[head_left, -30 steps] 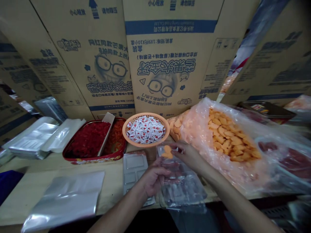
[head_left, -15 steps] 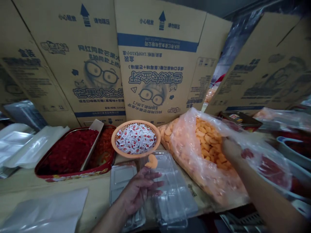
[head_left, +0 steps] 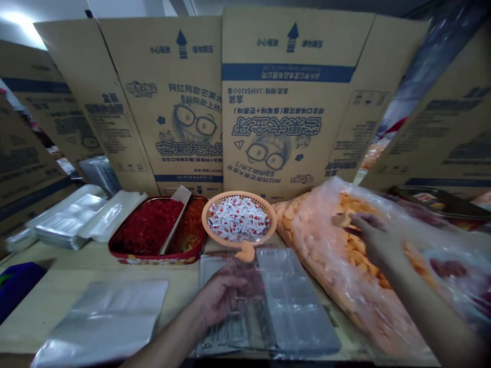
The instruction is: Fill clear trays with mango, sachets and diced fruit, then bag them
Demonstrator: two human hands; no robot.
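Orange snack piece [head_left: 245,251] seen just beyond the fingertips of my left hand [head_left: 224,299], directly below the rim of an orange woven basket [head_left: 215,236] and above the far end of a clear plastic tray [head_left: 295,301]. Left hand open, fingers extended, not closed on the piece. Right hand [head_left: 374,237] partly curled over the mouth of a clear plastic bag [head_left: 314,266] packed with orange snack pieces; whether it grips anything cannot be told. Bag lying on the wooden surface [head_left: 76,266], just right of the tray. Basket contents: white sachets [head_left: 240,220] with red print. Further left, a red tin tray [head_left: 153,260] of diced red and orange pieces, with stacked plastic trays [head_left: 69,225] beyond it; foreground, a silver foil pouch [head_left: 103,317]. Background: upright cardboard cartons [head_left: 284,102] with blue bands and printed cartoon faces.
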